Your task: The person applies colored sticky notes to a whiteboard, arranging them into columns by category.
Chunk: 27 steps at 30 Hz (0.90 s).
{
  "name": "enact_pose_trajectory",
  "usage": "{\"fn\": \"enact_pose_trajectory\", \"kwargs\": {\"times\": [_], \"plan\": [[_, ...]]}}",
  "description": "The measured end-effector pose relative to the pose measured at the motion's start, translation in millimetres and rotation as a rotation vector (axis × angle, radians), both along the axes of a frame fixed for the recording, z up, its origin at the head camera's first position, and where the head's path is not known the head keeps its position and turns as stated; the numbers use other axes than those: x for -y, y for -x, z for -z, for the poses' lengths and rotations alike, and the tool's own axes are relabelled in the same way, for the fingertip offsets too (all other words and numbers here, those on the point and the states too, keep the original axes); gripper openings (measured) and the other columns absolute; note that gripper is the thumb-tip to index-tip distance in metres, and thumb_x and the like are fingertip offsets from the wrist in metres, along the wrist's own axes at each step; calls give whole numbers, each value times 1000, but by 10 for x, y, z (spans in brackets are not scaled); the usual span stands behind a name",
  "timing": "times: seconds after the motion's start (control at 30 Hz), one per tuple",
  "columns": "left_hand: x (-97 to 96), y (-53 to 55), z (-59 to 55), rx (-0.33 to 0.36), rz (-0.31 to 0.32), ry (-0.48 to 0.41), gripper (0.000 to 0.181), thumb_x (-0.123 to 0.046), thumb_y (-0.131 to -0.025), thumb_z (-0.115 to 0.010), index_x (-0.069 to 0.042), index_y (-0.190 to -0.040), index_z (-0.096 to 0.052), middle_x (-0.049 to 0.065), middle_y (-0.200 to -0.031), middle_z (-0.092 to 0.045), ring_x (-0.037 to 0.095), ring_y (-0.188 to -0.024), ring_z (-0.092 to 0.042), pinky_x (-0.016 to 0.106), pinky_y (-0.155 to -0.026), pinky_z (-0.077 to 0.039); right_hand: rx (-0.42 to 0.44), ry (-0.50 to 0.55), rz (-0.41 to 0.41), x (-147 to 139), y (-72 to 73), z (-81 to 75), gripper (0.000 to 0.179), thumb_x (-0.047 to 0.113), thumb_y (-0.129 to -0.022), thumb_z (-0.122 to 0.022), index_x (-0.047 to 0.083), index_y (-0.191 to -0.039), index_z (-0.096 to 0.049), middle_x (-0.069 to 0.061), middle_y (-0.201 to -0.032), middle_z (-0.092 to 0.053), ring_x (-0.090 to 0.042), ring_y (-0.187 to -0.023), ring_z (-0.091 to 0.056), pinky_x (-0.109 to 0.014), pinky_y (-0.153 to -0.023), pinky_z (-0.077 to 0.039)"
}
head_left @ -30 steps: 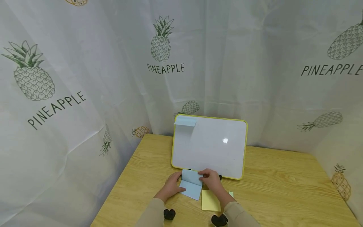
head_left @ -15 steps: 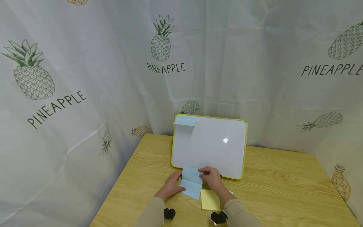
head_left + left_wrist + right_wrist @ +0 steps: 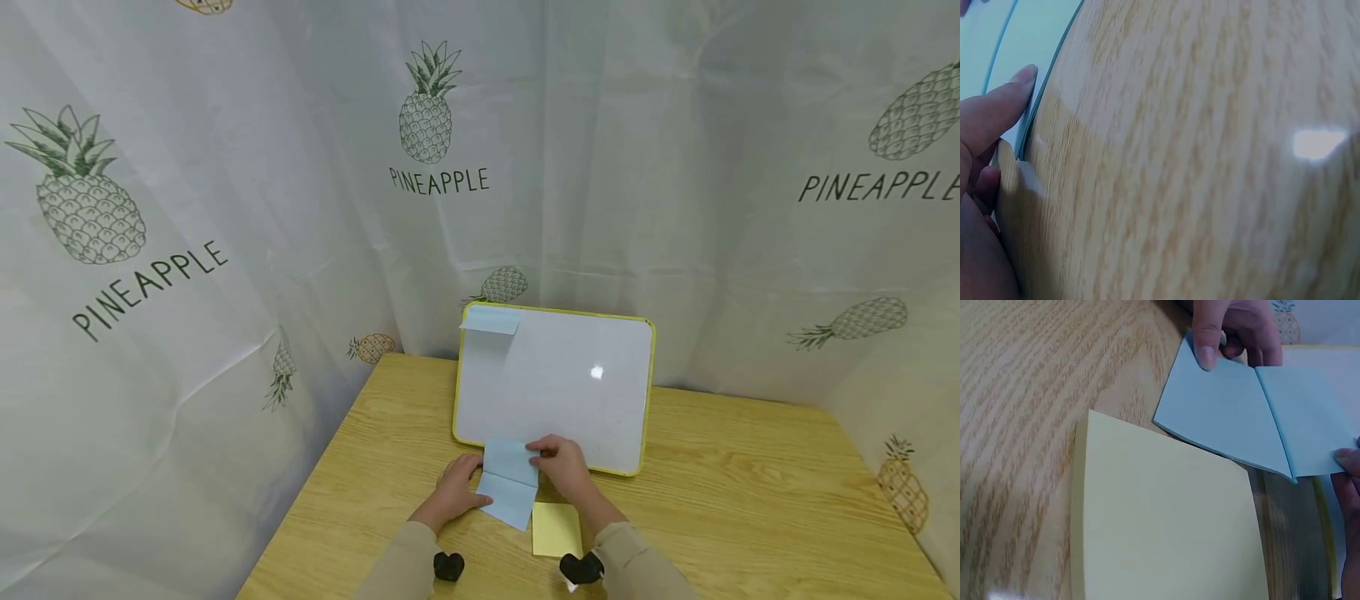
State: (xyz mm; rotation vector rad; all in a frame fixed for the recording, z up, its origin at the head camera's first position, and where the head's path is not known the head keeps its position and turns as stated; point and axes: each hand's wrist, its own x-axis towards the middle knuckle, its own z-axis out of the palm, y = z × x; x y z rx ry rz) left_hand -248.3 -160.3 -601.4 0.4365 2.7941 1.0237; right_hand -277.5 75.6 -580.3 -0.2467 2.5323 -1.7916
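Note:
A blue sticky note pad [image 3: 506, 502] lies on the table in front of the whiteboard. My left hand [image 3: 452, 492] grips its left side, with the thumb [image 3: 1013, 97] pressed on top. At the far side a blue sheet [image 3: 512, 461] stands up from the pad along a crease and overlaps the whiteboard's lower edge in the head view. My right hand [image 3: 564, 467] pinches this sheet at its right edge between thumb and fingers. Close beside the blue pad lies a thick yellow sticky note pad [image 3: 1169, 506], nearest to my right wrist.
Behind the hands a yellow-framed whiteboard [image 3: 562, 383] leans back on the wooden table [image 3: 750, 483]. A blue note [image 3: 491, 321] sticks to its top left corner, its lower part jutting outward. A pineapple-print curtain [image 3: 637, 167] hangs around the table.
The raised blue sheet has tilted further up toward the whiteboard, my right hand moving slightly away from me with it. My left hand keeps its hold on the pad.

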Motion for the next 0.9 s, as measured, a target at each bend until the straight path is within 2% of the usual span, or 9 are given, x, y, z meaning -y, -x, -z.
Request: {"fn": "enact_pose_trajectory", "kwargs": {"times": [0.3,0.5,0.9], "plan": [[-8,-5,26,8,-7,0,68,-25,-81,-82,-7,-137,-50,14,-137,-47,37,-121,-44,61,-93,-34,-16,11,-42,-34,78,-52,19,-10,-81,-72,1,-96,-75,-8,-97,-69,-24,-89,-63,-29,-71,-54],[-10,-16,2,5,-6,-2,67,-25,-81,-82,-7,-137,-50,14,-137,-47,38,-122,-43,61,-93,-33,-30,-35,-53,-69,125,-84,19,-7,-82,-73,3,-97,-75,-5,-96,-68,-21,-87,-60,-29,-72,-53],[-4,-17,-7,-2,-7,2,65,-25,-82,-81,-8,-137,-51,15,-138,-46,41,-127,-40,62,-94,-33,-39,-27,-62,-59,179,-242,19,-8,-84,-71,3,-99,-75,-6,-98,-68,-22,-90,-62,-29,-73,-53]]}}
